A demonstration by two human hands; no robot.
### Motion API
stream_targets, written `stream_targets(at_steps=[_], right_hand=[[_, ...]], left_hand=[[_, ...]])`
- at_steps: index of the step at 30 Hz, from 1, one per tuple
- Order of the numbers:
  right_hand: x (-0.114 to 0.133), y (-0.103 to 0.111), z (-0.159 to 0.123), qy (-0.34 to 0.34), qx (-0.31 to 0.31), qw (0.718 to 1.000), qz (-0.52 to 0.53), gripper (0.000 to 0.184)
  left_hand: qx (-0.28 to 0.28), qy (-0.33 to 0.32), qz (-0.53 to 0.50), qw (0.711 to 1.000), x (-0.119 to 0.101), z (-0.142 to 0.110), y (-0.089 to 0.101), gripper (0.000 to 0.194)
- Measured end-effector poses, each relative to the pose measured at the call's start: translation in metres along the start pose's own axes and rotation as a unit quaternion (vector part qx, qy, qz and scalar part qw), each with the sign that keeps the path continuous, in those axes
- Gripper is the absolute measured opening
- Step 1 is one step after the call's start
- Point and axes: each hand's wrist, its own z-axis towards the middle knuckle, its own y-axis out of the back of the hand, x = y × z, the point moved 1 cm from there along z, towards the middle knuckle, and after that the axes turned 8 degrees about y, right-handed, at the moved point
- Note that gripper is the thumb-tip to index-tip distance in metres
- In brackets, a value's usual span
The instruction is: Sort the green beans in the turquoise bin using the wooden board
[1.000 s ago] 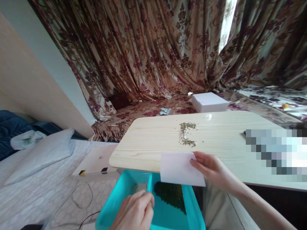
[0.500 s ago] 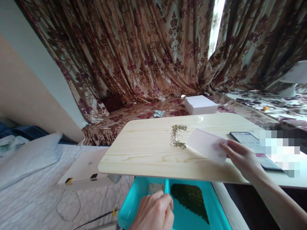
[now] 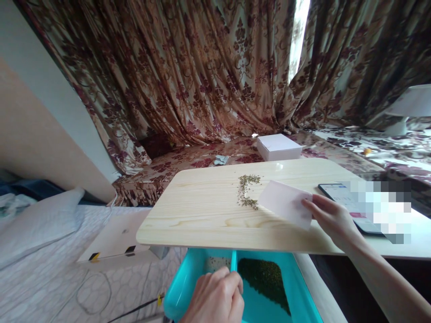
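Note:
My right hand point(image 3: 332, 220) pinches a sheet of white paper point(image 3: 286, 204) by its right edge, tilted low over the pale wooden table point(image 3: 188, 206). Its left end is close beside small greenish-brown grains point(image 3: 248, 192), scattered in a rough C on the tabletop. My left hand point(image 3: 217, 298) is closed over the divider of a turquoise two-part bin point(image 3: 182, 287), below the table's near edge; its fingertips are hidden. A large heap of dark green grains point(image 3: 264, 280) lies in the bin's right compartment. Pale material with specks point(image 3: 217, 264) shows in the left one.
A tablet-like device point(image 3: 340, 202), partly pixelated, lies on the table's right side. Behind the table stands a white box point(image 3: 279, 147), with a small crumpled cloth point(image 3: 221, 159) to its left. At left are a bed point(image 3: 40, 251), a pillow point(image 3: 43, 224) and a pale flat box point(image 3: 114, 235).
My right hand has brought the paper from above the bin to the tabletop beside the grains. The bin and my left hand have shifted right relative to the table. The view has turned slightly right.

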Motion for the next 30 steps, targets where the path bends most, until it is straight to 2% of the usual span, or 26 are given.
stream_targets(at_steps=[7,17,26,30], right_hand=[[0.006,-0.002,-0.002,0.004,0.016,1.0,-0.006,0.037],[0.014,-0.006,-0.007,0.0,0.038,0.999,-0.01,0.032],[0.013,-0.006,-0.006,0.001,0.033,0.999,-0.007,0.041],[0.022,-0.006,-0.01,-0.001,0.05,0.999,-0.017,0.036]], left_hand=[[0.002,-0.012,0.006,1.0,0.005,0.003,-0.004,0.025],[0.004,-0.008,0.0,1.0,0.004,0.001,0.001,0.025],[0.003,-0.013,0.006,1.0,0.007,0.002,-0.002,0.025],[0.011,-0.008,0.009,1.0,0.006,0.002,0.0,0.025]])
